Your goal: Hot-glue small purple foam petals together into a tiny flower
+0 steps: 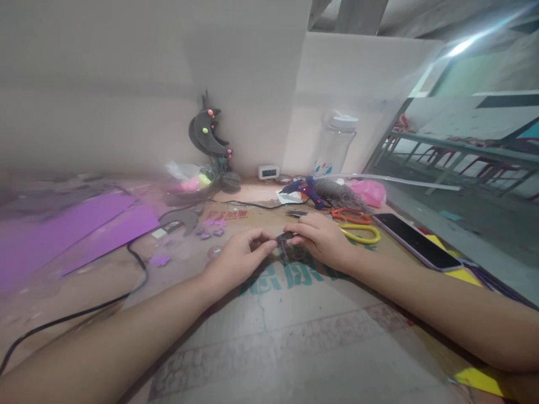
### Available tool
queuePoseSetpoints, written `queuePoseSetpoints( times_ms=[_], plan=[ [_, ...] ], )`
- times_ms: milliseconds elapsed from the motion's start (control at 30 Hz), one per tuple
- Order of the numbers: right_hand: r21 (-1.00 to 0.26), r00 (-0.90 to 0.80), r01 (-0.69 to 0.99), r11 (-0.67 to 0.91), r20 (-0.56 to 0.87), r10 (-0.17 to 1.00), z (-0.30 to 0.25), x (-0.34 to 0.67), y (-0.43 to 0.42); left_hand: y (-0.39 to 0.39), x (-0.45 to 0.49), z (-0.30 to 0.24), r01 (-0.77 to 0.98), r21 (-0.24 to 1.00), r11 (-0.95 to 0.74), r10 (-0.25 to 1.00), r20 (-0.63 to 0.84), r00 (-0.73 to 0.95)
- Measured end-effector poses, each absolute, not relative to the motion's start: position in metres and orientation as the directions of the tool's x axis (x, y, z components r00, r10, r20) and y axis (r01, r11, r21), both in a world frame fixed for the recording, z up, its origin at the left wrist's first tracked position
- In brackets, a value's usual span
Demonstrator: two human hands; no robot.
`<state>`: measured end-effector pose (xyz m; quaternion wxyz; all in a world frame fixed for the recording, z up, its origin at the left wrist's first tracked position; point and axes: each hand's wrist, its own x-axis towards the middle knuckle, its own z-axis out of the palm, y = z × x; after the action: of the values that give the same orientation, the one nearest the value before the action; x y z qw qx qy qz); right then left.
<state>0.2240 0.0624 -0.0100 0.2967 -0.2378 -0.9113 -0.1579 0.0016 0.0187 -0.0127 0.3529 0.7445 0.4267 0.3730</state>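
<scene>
Both hands meet over a printed cardboard sheet (269, 331). Between them is a small dark piece (286, 237), blurred, its kind hard to make out. My left hand (240, 252) pinches its left side with thumb and forefinger. The fingers of my right hand (322, 238) close on its right side and partly cover it. Just behind the right hand lie scissors with yellow handles (364, 233) and a tool with orange handles (349, 214). Small purple flower-like pieces (217, 224) lie beyond the left hand.
A blue glue gun (305, 188) rests near grey yarn (341, 193). At the right lies a phone (416, 241); purple sheets (76, 230) spread at the left. A black cable (84, 308) crosses there. Behind stand a clear bottle (334, 146), a small clock (268, 171) and a dark crescent ornament (206, 134).
</scene>
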Motion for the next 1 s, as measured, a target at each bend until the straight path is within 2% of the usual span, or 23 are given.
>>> queuePoseSetpoints(
  times_ms=[167,400,500,667,800,900,1000],
  plan=[
    [0.095,-0.693,0.537,0.838,0.617,0.374,-0.011,0.225,0.063,0.019,0.002,-0.012,0.357,0.85,-0.388,0.893,0.251,0.373],
    [-0.199,-0.554,0.62,0.759,0.574,0.603,-0.014,0.228,0.07,0.018,0.003,-0.01,0.376,0.86,-0.344,0.918,0.225,0.325],
    [-0.269,-0.513,0.64,0.719,0.548,0.661,-0.017,0.227,0.075,0.02,0.003,-0.013,0.371,0.874,-0.313,0.932,0.206,0.3],
    [-0.264,-0.544,0.662,0.701,0.474,0.692,-0.023,0.226,0.082,0.022,0.001,-0.015,0.381,0.875,-0.299,0.941,0.205,0.268],
    [-0.252,-0.533,0.654,0.713,0.516,0.671,-0.02,0.226,0.078,0.023,0.001,-0.015,0.357,0.887,-0.292,0.945,0.21,0.251],
    [-0.349,-0.48,0.616,0.707,0.546,0.687,-0.011,0.222,0.066,0.023,0.001,-0.015,0.333,0.901,-0.278,0.947,0.2,0.251],
    [-0.454,-0.48,0.573,0.682,0.488,0.729,-0.003,0.213,0.05,0.024,0.001,-0.016,0.283,0.921,-0.267,0.944,0.191,0.269]
  ],
)
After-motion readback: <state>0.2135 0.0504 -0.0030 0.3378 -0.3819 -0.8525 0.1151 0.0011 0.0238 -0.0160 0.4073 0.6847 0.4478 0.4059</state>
